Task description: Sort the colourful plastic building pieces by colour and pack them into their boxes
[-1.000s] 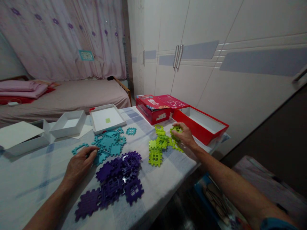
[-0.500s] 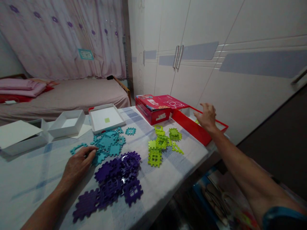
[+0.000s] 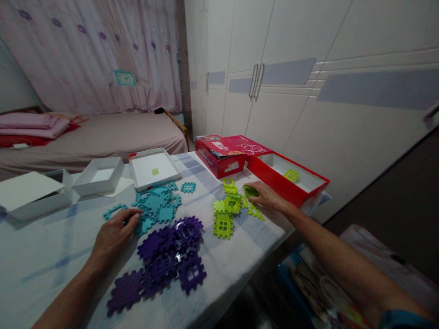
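Observation:
On the left, my left hand [image 3: 115,230] rests on the table with curled fingers, thumb close to the index fingertip, at the edge of the teal interlocking plastic tiles [image 3: 159,205]. Anything between those fingertips is hidden. At the right, my right hand [image 3: 267,195] closes around a few lime-green tiles [image 3: 251,189], partly covered by the fingers. More lime-green tiles [image 3: 223,226] lie just left of it. A single green tile [image 3: 291,175] is inside the red box with a white interior [image 3: 279,184], behind my right hand. Dark purple tiles [image 3: 159,269] lie heaped nearest me.
A closed red printed box [image 3: 221,162] stands behind the green tiles. White open boxes [image 3: 103,183] and a shallow white lid [image 3: 133,176] line the table's far left side. The table's edge [image 3: 240,283] runs along the front right. A wardrobe [image 3: 284,109] rises behind.
My right hand has come from above the red box down and left onto the green tiles and closed on some. A green tile now shows in the box. My left hand stays put.

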A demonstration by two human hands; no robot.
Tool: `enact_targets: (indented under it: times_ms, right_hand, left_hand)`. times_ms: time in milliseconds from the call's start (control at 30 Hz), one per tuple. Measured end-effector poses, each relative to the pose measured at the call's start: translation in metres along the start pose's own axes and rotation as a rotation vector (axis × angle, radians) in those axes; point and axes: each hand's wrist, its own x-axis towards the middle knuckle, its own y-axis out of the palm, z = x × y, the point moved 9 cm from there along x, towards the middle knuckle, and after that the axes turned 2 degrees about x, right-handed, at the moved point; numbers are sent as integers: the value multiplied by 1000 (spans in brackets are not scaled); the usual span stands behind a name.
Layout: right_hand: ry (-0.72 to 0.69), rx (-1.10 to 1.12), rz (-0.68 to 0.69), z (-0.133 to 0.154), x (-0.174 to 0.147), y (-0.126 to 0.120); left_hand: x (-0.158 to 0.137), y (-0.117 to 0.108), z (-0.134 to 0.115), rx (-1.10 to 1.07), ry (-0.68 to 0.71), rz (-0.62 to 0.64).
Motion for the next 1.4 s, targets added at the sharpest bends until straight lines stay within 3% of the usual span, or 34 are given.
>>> enact_targets:
  times_ms: [433, 533, 667, 733, 800, 900, 1000, 1067, 1233, 1400]
  right_hand:
    - [44, 191, -303, 6, -3, -24]
    - [86, 198, -474, 3, -5, -58]
    - [140, 55, -713, -20, -11, -125]
    - [200, -51, -756, -35, -15, -149]
    - [237, -170, -747, -42, -19, -159]
    - [153, -246, -601, -28, -21, -136]
    - [67, -127, -284, -7, -15, -77]
    - [112, -72, -145, -2, -12, -43]
    - [191, -116, -89, -8, 3, -3]
    - [358, 121, -96, -31, 11, -3]
  left_hand:
    - [1, 1, 4, 19, -2, 0]
    - [2, 1, 2, 8, 5, 0]
    - [2, 0, 4, 0, 1, -17]
    - [2, -1, 4, -5, 10, -27]
    - [1, -1, 3, -12, 16, -31]
    - [0, -2, 0, -10, 14, -28]
    - [0, -2, -1, -1, 8, -24]
    - [0, -2, 0, 7, 5, -23]
    - [1, -1, 2, 12, 30, -26]
    - [0, 0, 2, 10, 2, -19]
